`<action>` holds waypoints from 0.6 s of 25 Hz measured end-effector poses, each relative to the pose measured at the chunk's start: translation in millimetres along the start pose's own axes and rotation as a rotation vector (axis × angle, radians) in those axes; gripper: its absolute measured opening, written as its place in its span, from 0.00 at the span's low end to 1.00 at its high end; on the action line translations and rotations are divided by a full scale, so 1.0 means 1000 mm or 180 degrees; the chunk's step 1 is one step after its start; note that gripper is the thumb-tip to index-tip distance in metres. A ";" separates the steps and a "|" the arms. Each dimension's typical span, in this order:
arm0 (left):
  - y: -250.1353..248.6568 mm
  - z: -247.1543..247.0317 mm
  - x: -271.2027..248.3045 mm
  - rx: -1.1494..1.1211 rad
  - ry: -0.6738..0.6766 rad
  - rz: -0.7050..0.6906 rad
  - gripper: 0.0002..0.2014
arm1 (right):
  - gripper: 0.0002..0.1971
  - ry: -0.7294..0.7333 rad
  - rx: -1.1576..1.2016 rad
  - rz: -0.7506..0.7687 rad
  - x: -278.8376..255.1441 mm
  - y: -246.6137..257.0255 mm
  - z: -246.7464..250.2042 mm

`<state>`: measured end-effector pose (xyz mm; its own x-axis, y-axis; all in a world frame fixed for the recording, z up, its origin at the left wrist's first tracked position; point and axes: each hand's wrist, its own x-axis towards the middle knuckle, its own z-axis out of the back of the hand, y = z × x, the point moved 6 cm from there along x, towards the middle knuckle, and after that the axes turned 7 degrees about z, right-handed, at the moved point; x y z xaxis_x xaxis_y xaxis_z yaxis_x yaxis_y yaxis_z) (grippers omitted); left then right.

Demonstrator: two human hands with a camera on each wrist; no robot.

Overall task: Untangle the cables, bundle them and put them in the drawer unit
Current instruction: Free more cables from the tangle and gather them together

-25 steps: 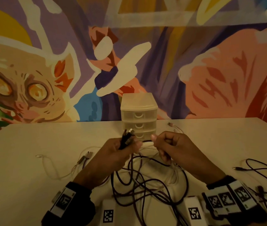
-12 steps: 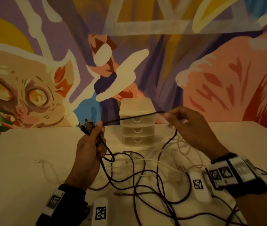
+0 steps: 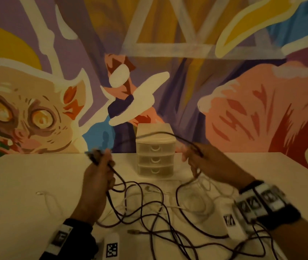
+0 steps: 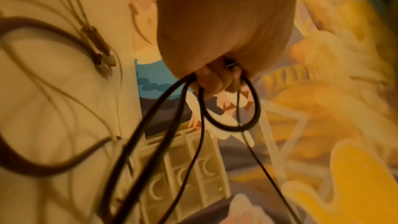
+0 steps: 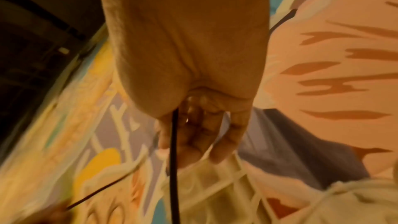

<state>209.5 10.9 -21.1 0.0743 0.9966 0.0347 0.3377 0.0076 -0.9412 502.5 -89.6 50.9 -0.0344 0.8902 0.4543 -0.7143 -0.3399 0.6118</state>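
Standing shut behind both hands (image 3: pixel 208 162), the drawer unit (image 3: pixel 155 160) hides its contents

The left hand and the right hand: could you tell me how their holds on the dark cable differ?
The left hand is fisted around the dark cable near its plug, a loop hanging below; the right hand holds it further along with looser, straighter fingers. The left hand sits lower, the right hand slightly higher. Both hold it above the table.

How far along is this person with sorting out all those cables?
Early days. Nothing looks finished: the drawer unit has all three drawers shut and no bundle is visible. In hand: the left hand grips a dark cable near its plugs, while the right hand holds it further along, stretched between them. Left: the tangle of dark and white cables on the table, then bundling and stowing.
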 end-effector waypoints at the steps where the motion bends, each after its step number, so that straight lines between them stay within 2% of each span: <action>1: 0.006 -0.008 -0.005 0.0453 0.0138 -0.0027 0.15 | 0.20 0.0027 0.0182 -0.0018 -0.013 0.008 -0.015; 3: 0.011 -0.025 -0.016 0.1182 0.0404 -0.0171 0.19 | 0.22 0.0012 0.0234 -0.0092 -0.033 0.023 -0.038; 5: 0.009 -0.033 -0.024 0.1556 0.0544 -0.0290 0.19 | 0.24 0.0245 0.0685 -0.0298 -0.045 0.033 -0.062; 7: 0.011 -0.039 -0.026 0.1634 0.0757 -0.0219 0.20 | 0.25 0.0701 0.1103 -0.0548 -0.053 0.032 -0.081; 10: 0.021 -0.041 -0.027 0.1743 0.0835 -0.0048 0.24 | 0.22 0.1575 0.0903 -0.0537 -0.065 0.029 -0.101; 11: 0.023 -0.043 -0.028 0.1781 0.0868 0.0009 0.26 | 0.22 0.1731 0.0742 -0.0507 -0.067 0.028 -0.104; 13: 0.029 -0.048 -0.033 0.1801 0.1052 0.0147 0.28 | 0.24 0.1713 0.0611 -0.0631 -0.070 0.021 -0.106; 15: 0.031 -0.057 -0.040 0.1937 0.1311 0.0106 0.22 | 0.25 0.1666 0.0602 -0.0824 -0.074 0.013 -0.106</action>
<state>270.5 -33.7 -33.0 0.4623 0.8866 0.0135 -0.2426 0.1411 -0.9598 421.6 -127.6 -43.4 -0.2494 0.9656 -0.0736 -0.6106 -0.0978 0.7859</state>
